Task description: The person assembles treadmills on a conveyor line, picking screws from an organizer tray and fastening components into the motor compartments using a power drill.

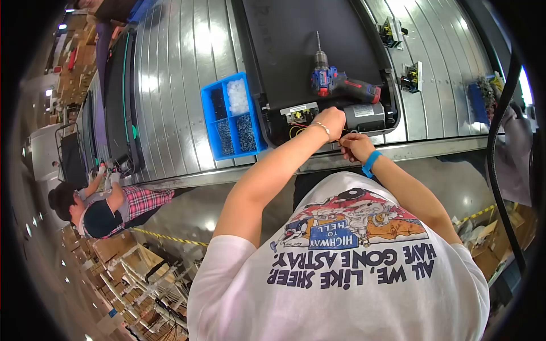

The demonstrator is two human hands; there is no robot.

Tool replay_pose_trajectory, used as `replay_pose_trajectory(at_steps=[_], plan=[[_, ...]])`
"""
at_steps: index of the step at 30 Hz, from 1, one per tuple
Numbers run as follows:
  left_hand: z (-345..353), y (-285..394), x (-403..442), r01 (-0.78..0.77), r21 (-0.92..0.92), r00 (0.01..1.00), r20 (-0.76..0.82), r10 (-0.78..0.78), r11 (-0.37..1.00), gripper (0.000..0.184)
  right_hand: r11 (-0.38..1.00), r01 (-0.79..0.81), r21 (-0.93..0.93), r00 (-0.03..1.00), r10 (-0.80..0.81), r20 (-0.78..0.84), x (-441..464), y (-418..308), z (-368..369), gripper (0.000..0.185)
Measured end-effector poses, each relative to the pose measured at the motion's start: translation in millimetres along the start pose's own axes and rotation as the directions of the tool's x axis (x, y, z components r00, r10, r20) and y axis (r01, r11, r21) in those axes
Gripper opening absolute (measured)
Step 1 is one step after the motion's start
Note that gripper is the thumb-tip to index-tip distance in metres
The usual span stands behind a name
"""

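Note:
My left hand (331,120) is closed over the open end of a black walking-pad treadmill (296,62), between a small circuit board (301,113) and a cylindrical motor (364,117). Its fingertips are hidden behind the hand. Close beside it, my right hand (357,148) is pinched at the treadmill's near edge; what lies between the fingers is too small to name. Yellow and red wires (296,131) show left of my left hand. A cordless drill (335,78) lies on the black belt just beyond both hands, its bit pointing away.
A blue compartment bin (209,122) with screws and white plastic pieces stands left of the treadmill. Two circuit boards (410,77) sit on the metal slat conveyor (176,68) at right. A black cable (500,125) hangs at far right. A co-worker (108,210) works further left.

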State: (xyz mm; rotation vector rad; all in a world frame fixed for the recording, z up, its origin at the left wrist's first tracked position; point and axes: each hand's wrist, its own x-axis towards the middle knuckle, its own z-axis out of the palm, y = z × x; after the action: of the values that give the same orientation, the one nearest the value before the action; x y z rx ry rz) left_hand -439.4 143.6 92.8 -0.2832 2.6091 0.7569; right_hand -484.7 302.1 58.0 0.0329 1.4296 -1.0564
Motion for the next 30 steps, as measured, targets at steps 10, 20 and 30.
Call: replay_pose_trajectory(at_steps=[10, 20, 30], plan=[[5, -15, 8, 0.032, 0.119, 0.917, 0.392, -0.077, 0.992, 0.017, 0.963, 0.028, -0.267, 0.997, -0.047, -0.065, -8, -9, 17, 0.014], [73, -42, -59, 0.158, -0.244, 0.93, -0.29, -0.227, 0.957, 0.013, -0.088, -0.076, -0.993, 0.705, -0.709, 0.009, 85, -129, 6, 0.047], [68, -62, -56, 0.242, -0.403, 0.959, -0.037, -0.28, 0.883, 0.018, 0.409, 0.351, -0.842, 0.74, -0.673, -0.019, -103, -50, 39, 0.057]])
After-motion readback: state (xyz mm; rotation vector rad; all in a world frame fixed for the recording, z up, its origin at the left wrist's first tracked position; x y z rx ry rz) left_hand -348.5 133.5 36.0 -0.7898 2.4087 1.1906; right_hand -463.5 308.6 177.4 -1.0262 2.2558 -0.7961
